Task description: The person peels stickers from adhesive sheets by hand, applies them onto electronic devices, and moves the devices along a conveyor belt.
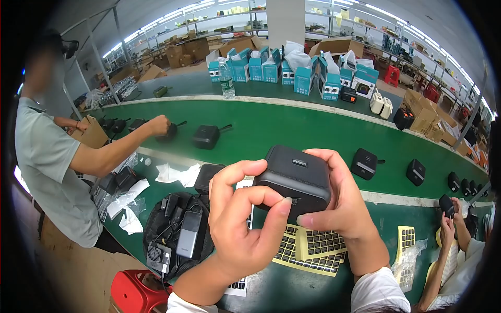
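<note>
Both hands hold a small black box-shaped device (297, 175), much like a portable speaker, above the near worktop. My right hand (344, 203) wraps around its right side, with the thumb along the lower edge. Curled against its left side is my left hand (242, 219); its thumb and forefinger come together at the small marked area on the face toward me. Whether anything tiny sits between those fingertips I cannot tell. Below the hands lie yellow sheets of black stickers (321, 245). Another black device (207, 177) stands behind my left hand, partly hidden.
A green conveyor belt (292, 122) carries several similar black devices (364, 163). Left of my hands is a black bag (180, 208) with a power bank (189, 235) and cables. Co-workers (57, 156) stand left and sit right. Blue boxes (305, 81) and a bottle (226, 81) stand beyond.
</note>
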Tool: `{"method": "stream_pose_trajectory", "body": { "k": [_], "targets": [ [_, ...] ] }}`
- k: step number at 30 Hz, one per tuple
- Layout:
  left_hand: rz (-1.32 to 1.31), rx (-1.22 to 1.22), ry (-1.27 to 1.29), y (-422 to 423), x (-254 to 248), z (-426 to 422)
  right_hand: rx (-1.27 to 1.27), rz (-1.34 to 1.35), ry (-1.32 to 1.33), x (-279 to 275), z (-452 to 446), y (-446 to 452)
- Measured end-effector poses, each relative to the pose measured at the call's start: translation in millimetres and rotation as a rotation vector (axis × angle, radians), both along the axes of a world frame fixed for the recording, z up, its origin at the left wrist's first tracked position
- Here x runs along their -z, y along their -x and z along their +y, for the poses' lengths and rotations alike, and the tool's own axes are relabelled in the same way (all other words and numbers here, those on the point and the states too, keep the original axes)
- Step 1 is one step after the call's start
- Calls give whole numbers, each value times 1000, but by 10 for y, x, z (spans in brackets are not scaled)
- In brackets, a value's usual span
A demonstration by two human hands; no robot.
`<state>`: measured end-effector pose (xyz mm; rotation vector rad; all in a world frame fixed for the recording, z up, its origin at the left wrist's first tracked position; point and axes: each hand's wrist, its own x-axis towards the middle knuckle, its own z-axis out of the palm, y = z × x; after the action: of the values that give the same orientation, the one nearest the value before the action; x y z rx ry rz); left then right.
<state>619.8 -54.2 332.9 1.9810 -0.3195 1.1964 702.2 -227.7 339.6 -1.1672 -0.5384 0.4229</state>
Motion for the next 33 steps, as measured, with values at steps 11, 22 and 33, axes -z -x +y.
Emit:
{"method": "stream_pose_trajectory", "body": {
  "k": [11,22,33],
  "targets": [
    [-109,129,111,-86,105,-53,-67,-153,-46,44,-19,-26],
    [425,310,240,-26,166,220,261,-190,304,1330,-370,-1831],
    [903,-63,-213,154,1132,228,691,-816,1142,1108,-272,-1269]
  ]
}}
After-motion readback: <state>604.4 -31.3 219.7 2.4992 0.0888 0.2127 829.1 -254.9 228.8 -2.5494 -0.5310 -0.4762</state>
